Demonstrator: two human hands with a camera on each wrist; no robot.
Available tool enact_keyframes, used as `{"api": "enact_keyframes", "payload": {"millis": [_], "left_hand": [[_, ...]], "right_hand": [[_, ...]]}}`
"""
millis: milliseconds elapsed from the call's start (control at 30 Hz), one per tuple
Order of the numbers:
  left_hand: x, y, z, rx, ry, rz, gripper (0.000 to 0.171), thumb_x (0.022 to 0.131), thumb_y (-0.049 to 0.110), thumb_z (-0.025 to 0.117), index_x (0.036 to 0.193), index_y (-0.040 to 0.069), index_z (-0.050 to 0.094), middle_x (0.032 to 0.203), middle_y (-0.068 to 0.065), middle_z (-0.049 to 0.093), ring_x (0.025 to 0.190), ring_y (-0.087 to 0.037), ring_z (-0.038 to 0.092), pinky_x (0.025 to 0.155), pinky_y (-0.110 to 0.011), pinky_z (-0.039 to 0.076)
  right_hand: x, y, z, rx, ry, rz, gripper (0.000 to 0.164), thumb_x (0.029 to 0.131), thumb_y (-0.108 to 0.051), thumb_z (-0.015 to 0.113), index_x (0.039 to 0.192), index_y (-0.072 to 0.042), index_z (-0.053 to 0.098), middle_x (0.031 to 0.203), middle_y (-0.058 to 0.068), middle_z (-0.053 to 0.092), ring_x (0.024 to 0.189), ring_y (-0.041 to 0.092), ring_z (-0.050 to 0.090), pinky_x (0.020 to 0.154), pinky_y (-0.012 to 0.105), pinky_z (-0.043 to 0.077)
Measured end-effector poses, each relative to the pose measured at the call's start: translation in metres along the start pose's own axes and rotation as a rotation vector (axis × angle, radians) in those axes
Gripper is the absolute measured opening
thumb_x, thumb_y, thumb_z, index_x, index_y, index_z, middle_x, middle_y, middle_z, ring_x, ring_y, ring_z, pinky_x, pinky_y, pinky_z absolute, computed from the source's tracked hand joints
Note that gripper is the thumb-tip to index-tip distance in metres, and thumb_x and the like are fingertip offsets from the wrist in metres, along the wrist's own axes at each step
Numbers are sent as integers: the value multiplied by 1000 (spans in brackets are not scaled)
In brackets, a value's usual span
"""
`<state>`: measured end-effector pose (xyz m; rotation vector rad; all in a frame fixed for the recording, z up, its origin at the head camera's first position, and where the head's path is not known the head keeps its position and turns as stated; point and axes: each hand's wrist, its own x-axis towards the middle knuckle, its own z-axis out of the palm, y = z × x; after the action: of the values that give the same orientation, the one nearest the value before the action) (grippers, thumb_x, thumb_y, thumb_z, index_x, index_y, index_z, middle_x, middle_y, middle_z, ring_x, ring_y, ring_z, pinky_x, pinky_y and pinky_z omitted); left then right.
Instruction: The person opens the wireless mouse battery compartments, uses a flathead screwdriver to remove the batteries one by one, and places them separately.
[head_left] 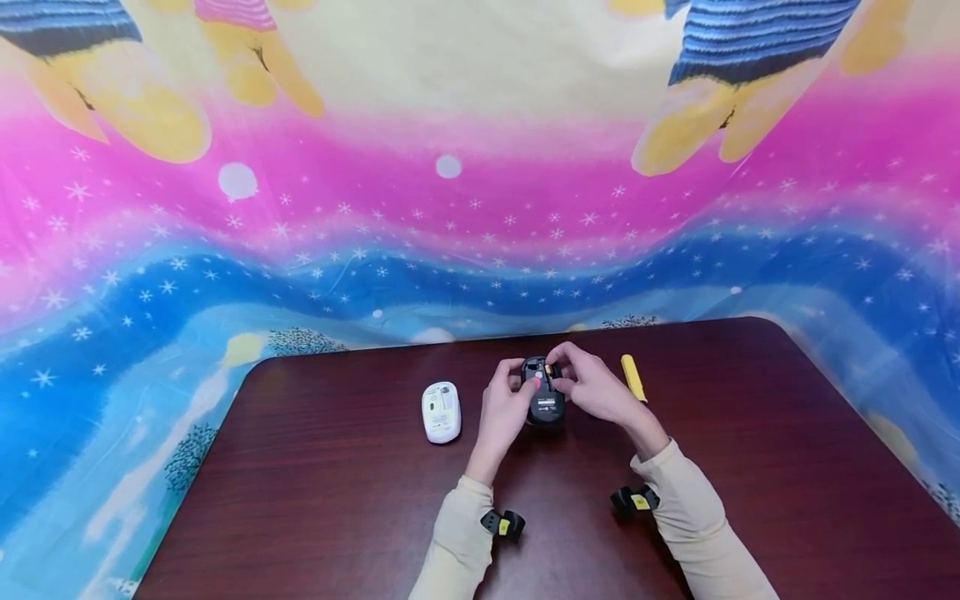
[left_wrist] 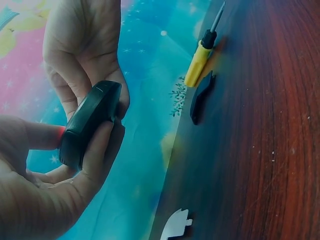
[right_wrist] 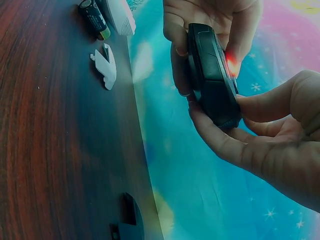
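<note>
A black computer mouse [head_left: 546, 404] is held above the table with its underside turned up and its battery compartment uncovered. My left hand [head_left: 506, 407] grips its left side, the thumb lying across the underside where a red light glows on the thumb tip. From the other side my right hand [head_left: 595, 388] holds the mouse, fingers under the shell and thumb on the underside in the right wrist view. In the head view its fingertips are at the compartment, where a gold-coloured bit shows. In the left wrist view the mouse [left_wrist: 90, 125] appears edge-on between both hands.
A white mouse [head_left: 441, 414] lies upturned on the left. To the right is a yellow-handled screwdriver [head_left: 632, 377], with a black cover [left_wrist: 201, 99] beside it. A white cover piece [right_wrist: 105, 67] and a battery [right_wrist: 93, 19] lie near the white mouse. A printed cloth [head_left: 480, 208] hangs behind the table.
</note>
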<state>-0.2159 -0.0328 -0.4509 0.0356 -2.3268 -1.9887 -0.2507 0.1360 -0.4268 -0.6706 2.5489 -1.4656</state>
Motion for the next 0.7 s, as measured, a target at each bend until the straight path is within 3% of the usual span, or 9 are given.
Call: {"api": "enact_keyframes", "payload": {"millis": [300, 467, 567, 700], "left_hand": [[-1, 1, 0, 26, 23, 23, 34, 97, 13, 68, 130, 5, 62, 104, -15, 75, 80, -19, 70, 56, -33, 57], [0, 1, -3, 50, 33, 19, 33, 98, 14, 67, 130, 5, 63, 105, -15, 75, 85, -20, 71, 60, -33, 57], [1, 0, -4, 45, 29, 2, 34, 99, 16, 66, 131, 5, 62, 108, -16, 75, 87, -21, 71, 63, -38, 59], [2, 0, -5, 22, 23, -11, 36, 99, 16, 67, 133, 4, 61, 109, -17, 74, 85, -22, 70, 63, -47, 61]], "right_hand": [[0, -1, 3, 0, 7, -6, 25, 98, 12, 56, 121, 5, 52, 118, 24, 59, 96, 30, 66, 73, 40, 56], [-1, -2, 4, 82, 20, -23, 23, 97, 16, 50, 118, 5, 50, 129, 29, 57, 103, 36, 68, 77, 43, 60], [-1, -3, 4, 101, 36, -37, 24, 96, 17, 48, 117, 4, 50, 132, 29, 56, 105, 39, 68, 78, 43, 61], [0, -2, 7, 31, 60, -57, 24, 97, 11, 57, 119, 2, 52, 127, 26, 60, 109, 39, 68, 83, 44, 57]]}}
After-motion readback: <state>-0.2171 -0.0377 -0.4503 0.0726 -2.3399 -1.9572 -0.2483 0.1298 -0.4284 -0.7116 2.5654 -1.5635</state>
